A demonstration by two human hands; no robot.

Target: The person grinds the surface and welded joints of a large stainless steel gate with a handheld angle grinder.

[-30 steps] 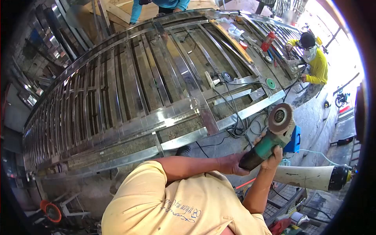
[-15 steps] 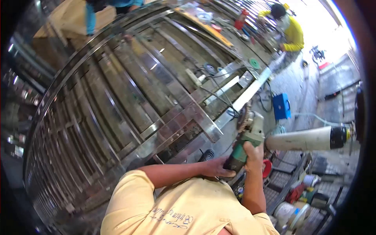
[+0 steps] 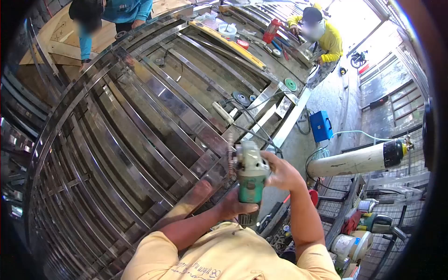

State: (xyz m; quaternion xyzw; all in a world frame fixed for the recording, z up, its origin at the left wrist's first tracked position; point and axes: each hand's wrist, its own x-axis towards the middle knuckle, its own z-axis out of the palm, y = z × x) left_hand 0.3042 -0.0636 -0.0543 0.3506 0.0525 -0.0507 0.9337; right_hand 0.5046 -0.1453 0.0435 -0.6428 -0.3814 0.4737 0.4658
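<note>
A green and grey angle grinder [image 3: 252, 179] is held upright in front of my chest, its worn disc [image 3: 230, 156] edge-on at the left. My left hand [image 3: 232, 204] is wrapped round the lower part of the grinder's body. Higher up, my right hand [image 3: 281, 171] is closed at the grey gear head, its fingertips partly hidden behind it. Just beyond the disc lies a large curved frame of shiny metal bars [image 3: 165, 126]. A reflection of my arm shows on the metal near my left hand.
One person in a blue sleeve [image 3: 128, 11] leans over the far left side; another in yellow [image 3: 331, 42] crouches far right. A yellow spirit level [image 3: 228, 44], cables and discs lie on the frame. A blue box [image 3: 321, 126] and a gas cylinder [image 3: 357, 163] are at right.
The grinder and both hands have moved left, closer to the metal frame, and the grinder is now more upright. My right hand has shifted from the body up to the gear head.
</note>
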